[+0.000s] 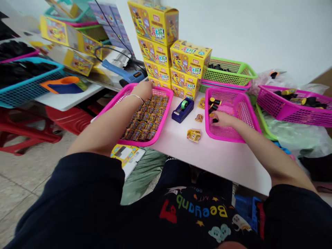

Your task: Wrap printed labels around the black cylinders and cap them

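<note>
My left hand (144,90) reaches to the far end of the left pink basket (166,119), over rows of small printed cups (145,121); its fingers are hidden. Inside the right pink basket (233,139), my right hand (222,119) has its fingertips closed around a small black-and-yellow piece (214,120). More black-and-yellow pieces (214,102) lie just beyond it. Between the baskets are a blue tape dispenser (183,110) with green tape, a single small printed cup (199,118) and a crumpled yellow printed packet (194,135).
Yellow printed boxes (158,52) stand stacked behind the left basket. A blue heat-gun-like tool (124,72) with a black cable lies left of them. Green baskets (228,72) and a tilted magenta basket (293,107) flank the right side. Red stools (26,128) stand at left.
</note>
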`<move>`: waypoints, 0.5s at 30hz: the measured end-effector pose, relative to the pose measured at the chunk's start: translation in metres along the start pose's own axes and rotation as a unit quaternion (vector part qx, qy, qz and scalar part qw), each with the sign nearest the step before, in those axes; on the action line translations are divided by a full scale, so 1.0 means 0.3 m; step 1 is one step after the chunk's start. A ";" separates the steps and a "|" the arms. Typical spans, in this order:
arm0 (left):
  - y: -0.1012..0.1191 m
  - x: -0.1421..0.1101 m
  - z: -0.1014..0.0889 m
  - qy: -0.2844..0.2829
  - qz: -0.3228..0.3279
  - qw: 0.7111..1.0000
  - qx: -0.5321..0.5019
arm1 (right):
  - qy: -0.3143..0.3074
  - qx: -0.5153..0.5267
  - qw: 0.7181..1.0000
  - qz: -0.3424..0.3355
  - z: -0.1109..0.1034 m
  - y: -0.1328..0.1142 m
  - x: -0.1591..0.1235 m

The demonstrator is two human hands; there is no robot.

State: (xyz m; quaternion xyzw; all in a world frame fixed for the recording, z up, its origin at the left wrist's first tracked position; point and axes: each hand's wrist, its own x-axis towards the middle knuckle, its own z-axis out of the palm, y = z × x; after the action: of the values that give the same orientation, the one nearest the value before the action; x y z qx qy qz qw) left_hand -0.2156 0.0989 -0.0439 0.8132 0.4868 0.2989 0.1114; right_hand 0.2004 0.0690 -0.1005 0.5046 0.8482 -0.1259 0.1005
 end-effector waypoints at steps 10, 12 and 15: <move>0.550 -0.364 0.411 -0.258 0.027 0.962 0.079 | 0.004 0.030 0.999 0.024 -0.010 -0.032 -0.014; 0.562 -0.408 0.460 -0.252 0.024 0.963 0.088 | 0.055 0.040 0.998 0.013 -0.039 -0.056 -0.048; 0.542 -0.420 0.483 -0.240 0.029 0.966 0.092 | 0.177 0.056 0.983 0.003 -0.112 -0.089 -0.132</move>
State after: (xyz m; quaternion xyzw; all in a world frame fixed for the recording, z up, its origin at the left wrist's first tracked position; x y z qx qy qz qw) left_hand -0.0554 -0.0749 -0.1302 0.8817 0.4472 0.0524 0.1412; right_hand 0.1942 0.0344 -0.0539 0.5260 0.8429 -0.0811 -0.0794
